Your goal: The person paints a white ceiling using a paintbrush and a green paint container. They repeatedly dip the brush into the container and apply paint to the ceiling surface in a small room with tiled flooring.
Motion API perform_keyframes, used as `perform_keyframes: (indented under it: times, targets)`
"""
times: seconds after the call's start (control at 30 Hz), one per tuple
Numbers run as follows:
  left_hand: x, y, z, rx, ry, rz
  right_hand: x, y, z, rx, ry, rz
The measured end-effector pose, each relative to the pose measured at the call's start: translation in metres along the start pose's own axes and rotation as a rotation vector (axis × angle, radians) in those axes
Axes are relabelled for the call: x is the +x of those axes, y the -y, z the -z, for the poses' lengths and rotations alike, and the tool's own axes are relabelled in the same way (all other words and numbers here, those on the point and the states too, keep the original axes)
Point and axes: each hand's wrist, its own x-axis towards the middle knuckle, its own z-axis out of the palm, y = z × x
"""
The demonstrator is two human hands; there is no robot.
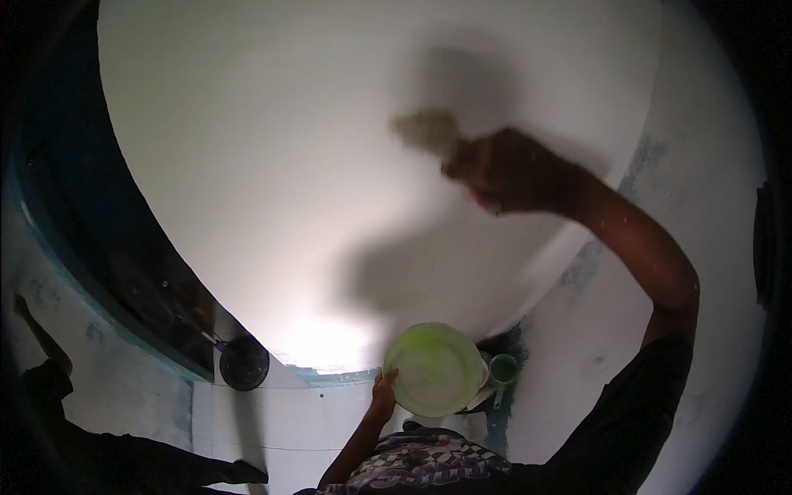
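A white ceiling (272, 148) is seen filling the upper half of the frame, curved by the lens; the right hand (507, 169) is raised against it right of centre, closed around the handle of a blurred brush (425, 130) whose pale head is held at or just off the surface, though contact cannot be judged through the blur; the fingers are wrapped together about the handle, and no single finger can be made out. A soft grey shadow of hand and arm is cast on the ceiling above and below the brush. The right forearm is shown running down to the lower right, ending in a dark sleeve.

At lower centre a round green bowl (433, 369) with a pale whitish inside is held tilted toward the camera; it is gripped at its left rim by the left hand (384, 392), with the thumb laid over the edge and the other fingers hidden behind the bowl, so their spread cannot be told. A small green cup (502, 369) is seen just beside the bowl's right rim, well below it on the floor. A patterned garment (421, 466) is visible at the bottom edge.

At lower left a round black object (244, 363) is seen on the pale tiled floor (289, 421); a dark teal wall band (91, 239) is curved along the left side.
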Motion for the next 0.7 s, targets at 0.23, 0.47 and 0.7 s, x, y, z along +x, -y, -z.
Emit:
perform_keyframes:
  times: [0.23, 0.47, 0.7]
  targets:
    - [0.018, 0.019, -0.011, -0.024, 0.029, -0.010, -0.047, -0.063, 0.015, 0.058, -0.363, 0.014]
    - [0.019, 0.026, -0.049, -0.003, -0.008, 0.027, -0.096, -0.076, -0.002, -0.361, -0.793, -0.199]
    - [0.029, 0.033, -0.071, -0.028, -0.027, -0.002, -0.118, 0.086, -0.139, 0.077, -0.090, -0.032]
